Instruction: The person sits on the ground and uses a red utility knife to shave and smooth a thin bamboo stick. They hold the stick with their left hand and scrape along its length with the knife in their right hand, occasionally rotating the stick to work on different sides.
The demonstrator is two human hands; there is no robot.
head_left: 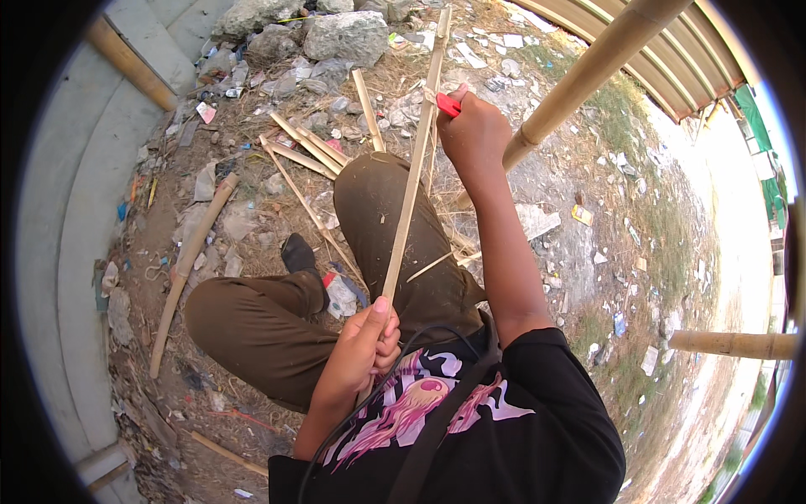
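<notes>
My left hand (363, 349) is wrapped round the lower end of a long split bamboo strip (407, 206), close to my body. The strip slants up and away across my raised thigh, its far end above the rubble. Farther along it, my right hand (474, 130) is closed round a red-handled knife (448, 105) pressed against the strip's right side. A pale curl of shaving (430, 96) shows there; the blade itself I cannot make out. Small wood flecks lie on my brown trousers (382, 189).
Several cut bamboo strips (311, 151) lie beyond my knee. A bamboo pole (189, 269) lies at the left. Thick bamboo posts (588, 71) stand at the right, close to my right arm. Large rocks (346, 38) sit at the back; a grey wall (84, 235) runs along the left.
</notes>
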